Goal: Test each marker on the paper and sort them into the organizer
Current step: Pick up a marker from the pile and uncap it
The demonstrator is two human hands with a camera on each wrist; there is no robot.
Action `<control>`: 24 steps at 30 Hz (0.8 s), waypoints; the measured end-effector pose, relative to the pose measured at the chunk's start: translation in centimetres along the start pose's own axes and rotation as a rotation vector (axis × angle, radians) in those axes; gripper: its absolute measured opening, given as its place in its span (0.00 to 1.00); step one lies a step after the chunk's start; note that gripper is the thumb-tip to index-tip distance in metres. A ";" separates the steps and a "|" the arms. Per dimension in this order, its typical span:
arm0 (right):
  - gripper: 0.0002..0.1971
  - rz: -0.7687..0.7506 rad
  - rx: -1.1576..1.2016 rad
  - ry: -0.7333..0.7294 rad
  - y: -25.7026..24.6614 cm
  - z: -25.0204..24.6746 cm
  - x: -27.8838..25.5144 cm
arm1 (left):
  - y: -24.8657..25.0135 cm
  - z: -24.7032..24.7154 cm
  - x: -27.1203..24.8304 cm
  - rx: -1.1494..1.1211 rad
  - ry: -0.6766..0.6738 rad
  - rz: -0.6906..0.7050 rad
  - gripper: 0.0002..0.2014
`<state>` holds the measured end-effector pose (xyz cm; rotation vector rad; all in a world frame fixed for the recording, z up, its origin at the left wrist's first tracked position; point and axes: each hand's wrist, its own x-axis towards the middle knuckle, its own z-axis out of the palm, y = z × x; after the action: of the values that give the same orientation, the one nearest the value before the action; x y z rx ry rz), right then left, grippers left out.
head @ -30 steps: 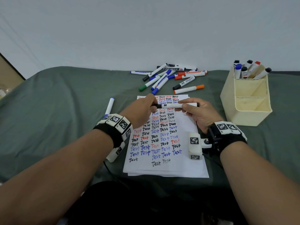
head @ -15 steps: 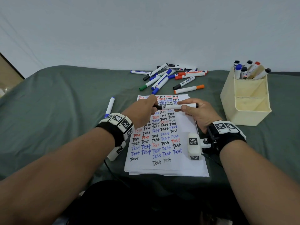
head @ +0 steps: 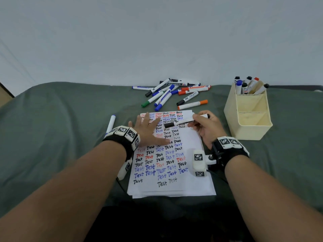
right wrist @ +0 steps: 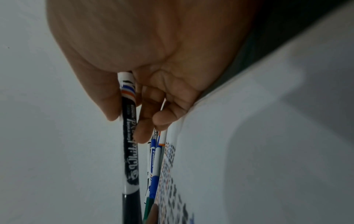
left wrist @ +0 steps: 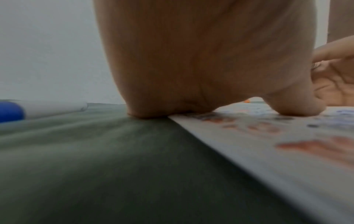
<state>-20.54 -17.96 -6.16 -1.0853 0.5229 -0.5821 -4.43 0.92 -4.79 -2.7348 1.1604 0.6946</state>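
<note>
Marker test in progress: sheet being steadied, black marker being gripped.

The paper [head: 190, 165] is being pinned flat by the left hand [head: 148, 130], fingers spread straight and grasping nothing, presumably so the sheet is not dragged while being written on. A black marker [head: 176, 123], cap seemingly still on and pointing toward 9 o'clock, is being pinched by the right hand [head: 206, 128] just above the written rows. Untested markers [head: 172, 94] are lying heaped at 12 o'clock of the sheet; the organizer [head: 248, 117], at 2 o'clock, is being filled in its rear compartment only. One blue marker [head: 111, 124] is lying at 9 o'clock.
</note>
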 end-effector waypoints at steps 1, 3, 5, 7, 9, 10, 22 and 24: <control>0.09 0.003 0.001 0.006 0.0 0.0 0.0 | -0.2 0.3 0.2 0.015 -0.027 -0.006 0.68; 0.09 0.002 -0.011 0.022 0.0 0.1 -0.1 | -0.4 0.6 0.5 0.029 -0.031 -0.014 0.69; 0.10 -0.012 -0.030 0.057 -0.2 0.2 -0.3 | -0.4 0.7 0.8 0.028 -0.020 -0.018 0.69; 0.09 -0.041 -0.032 0.096 -0.5 0.4 -0.5 | -0.4 0.9 0.8 0.022 -0.018 -0.016 0.70; 0.08 -0.077 -0.038 0.121 -0.9 0.6 -0.8 | -0.4 0.9 0.8 0.013 -0.022 -0.012 0.70; 0.07 -0.100 -0.057 0.125 -1.2 0.8 -0.9 | -0.4 0.9 0.8 0.009 -0.024 -0.010 0.70; 0.29 -0.600 -0.729 0.259 -17.2 0.5 3.4 | 0.1 0.3 -0.1 -0.007 -0.023 -0.008 0.72; 0.28 -0.668 -0.860 0.297 -19.7 -0.7 3.6 | 0.1 0.2 -0.2 -0.008 -0.027 -0.005 0.73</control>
<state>-21.87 -27.62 11.31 -2.0408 0.6927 -1.1688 -4.71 1.06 -4.90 -2.7258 1.1469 0.7347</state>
